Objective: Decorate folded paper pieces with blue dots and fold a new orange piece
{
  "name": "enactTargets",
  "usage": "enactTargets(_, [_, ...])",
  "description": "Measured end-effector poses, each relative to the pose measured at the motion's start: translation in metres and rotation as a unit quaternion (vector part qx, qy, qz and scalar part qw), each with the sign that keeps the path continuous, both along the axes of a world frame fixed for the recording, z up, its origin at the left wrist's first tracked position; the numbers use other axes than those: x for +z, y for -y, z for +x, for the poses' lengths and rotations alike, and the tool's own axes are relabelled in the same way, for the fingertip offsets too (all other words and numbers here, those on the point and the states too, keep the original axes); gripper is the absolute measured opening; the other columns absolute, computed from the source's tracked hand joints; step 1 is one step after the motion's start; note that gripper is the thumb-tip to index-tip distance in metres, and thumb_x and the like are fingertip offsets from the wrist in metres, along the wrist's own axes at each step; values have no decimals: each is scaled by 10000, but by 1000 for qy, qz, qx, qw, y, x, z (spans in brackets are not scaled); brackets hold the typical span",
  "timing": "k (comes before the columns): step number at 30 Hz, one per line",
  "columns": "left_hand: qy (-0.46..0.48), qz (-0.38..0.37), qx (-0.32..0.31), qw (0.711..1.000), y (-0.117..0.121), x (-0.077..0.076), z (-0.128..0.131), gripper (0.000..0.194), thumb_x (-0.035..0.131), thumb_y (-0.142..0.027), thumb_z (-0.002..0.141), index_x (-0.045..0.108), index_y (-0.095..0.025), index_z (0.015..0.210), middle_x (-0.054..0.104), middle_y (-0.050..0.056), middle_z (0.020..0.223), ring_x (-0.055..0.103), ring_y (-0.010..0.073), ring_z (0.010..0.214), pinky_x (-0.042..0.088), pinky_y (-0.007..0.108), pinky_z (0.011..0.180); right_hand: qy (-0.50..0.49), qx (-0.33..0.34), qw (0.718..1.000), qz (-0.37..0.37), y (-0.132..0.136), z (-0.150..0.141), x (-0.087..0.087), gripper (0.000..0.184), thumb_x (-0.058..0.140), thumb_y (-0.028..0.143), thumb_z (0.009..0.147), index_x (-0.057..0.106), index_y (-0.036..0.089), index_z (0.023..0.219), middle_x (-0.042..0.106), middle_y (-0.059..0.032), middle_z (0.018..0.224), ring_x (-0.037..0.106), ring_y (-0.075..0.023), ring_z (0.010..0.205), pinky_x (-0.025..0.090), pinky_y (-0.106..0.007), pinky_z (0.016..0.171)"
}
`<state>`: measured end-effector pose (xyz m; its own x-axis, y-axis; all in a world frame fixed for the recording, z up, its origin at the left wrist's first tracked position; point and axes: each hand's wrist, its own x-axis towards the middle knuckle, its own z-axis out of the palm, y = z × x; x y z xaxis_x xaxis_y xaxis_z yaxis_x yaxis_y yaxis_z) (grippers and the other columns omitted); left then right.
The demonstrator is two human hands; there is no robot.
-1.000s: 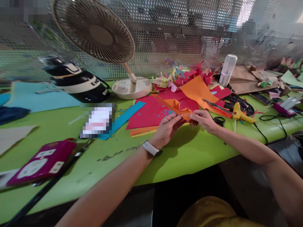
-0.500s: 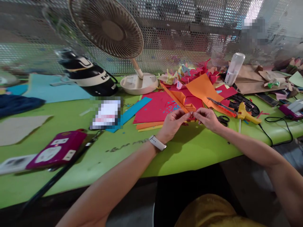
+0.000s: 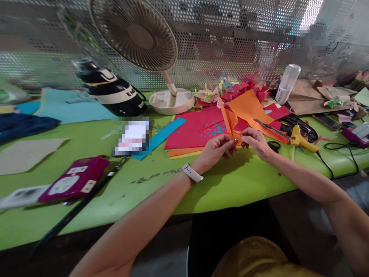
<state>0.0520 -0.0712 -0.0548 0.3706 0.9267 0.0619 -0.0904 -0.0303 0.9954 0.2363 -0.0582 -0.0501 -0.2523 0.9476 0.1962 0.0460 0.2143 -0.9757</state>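
Observation:
A folded piece of orange paper [image 3: 230, 118] stands up between my hands, above the front of the table. My left hand [image 3: 215, 151], with a white band on its wrist, pinches the paper's lower end. My right hand [image 3: 257, 143] has its fingertips closed at the paper's lower right edge. Under and behind the folded piece lies a red sheet [image 3: 188, 132] strewn with tiny blue bits. Just right of my right hand are black-handled scissors [image 3: 273, 146], partly hidden.
A yellow glue gun [image 3: 302, 139] with a cord and an orange cutter [image 3: 276, 132] lie at the right. Behind are a fan [image 3: 171, 102], a flat orange sheet [image 3: 249, 105] and a clear bottle [image 3: 288, 84]. Leftward are a phone [image 3: 133, 135], a purple pouch [image 3: 74, 179] and a black flask [image 3: 115, 92].
The folded orange paper has turned from slanting left to nearly upright. My right hand has moved slightly right, its fingers now a little farther from my left hand.

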Motion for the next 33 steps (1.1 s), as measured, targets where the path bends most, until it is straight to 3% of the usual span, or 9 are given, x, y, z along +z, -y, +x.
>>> enactTargets(5, [-19, -12, -56, 998, 2, -3, 0, 401, 806, -550, 719, 626, -193, 747, 673, 2, 637, 605, 120, 490, 466, 208, 420, -13, 7, 999, -29, 0, -2, 4, 327, 778, 460, 678, 613, 179, 700, 579, 31, 637, 497, -96, 594, 411, -243, 556])
enactTargets(9, [-16, -18, -51, 998, 2, -5, 1, 376, 820, -528, 704, 650, -199, 766, 676, -4, 644, 623, 132, 505, 488, 222, 436, -35, 11, 998, -43, -2, -5, 0, 357, 820, 482, 638, 647, 175, 694, 638, 13, 663, 549, -104, 616, 467, -253, 598])
enactTargets(13, [1, -27, -45, 999, 1, -4, 2, 375, 833, -517, 684, 686, -205, 831, 750, 33, 801, 709, 177, 640, 538, 259, 545, -58, -25, 998, -30, -5, -5, -6, 343, 806, 476, 677, 661, 166, 698, 646, 7, 674, 543, -93, 613, 456, -243, 592])
enactTargets(21, [-27, -25, -9, 999, 1, -2, 1, 459, 780, -596, 709, 666, -184, 879, 750, 41, 808, 725, 196, 694, 570, 284, 576, -83, -12, 996, -39, -9, -4, -10, 349, 803, 484, 675, 682, 164, 746, 668, 7, 680, 574, -97, 616, 480, -242, 600])
enactTargets(27, [-26, 9, 63, 998, -1, 0, 0, 514, 779, -618, 695, 688, -183, 954, 737, 35, 846, 696, 173, 764, 556, 231, 549, -113, -6, 992, -62, -5, -6, -5, 364, 844, 477, 606, 687, 175, 736, 661, 21, 665, 580, -95, 597, 522, -246, 621])
enactTargets(33, [-27, 54, 76, 995, -12, -1, -9, 451, 790, -581, 700, 708, -184, 898, 706, 4, 748, 651, 130, 645, 561, 252, 611, -170, -91, 978, -79, -10, 4, 6, 431, 751, 597, 668, 603, 195, 710, 617, 14, 640, 577, -116, 567, 516, -255, 534])
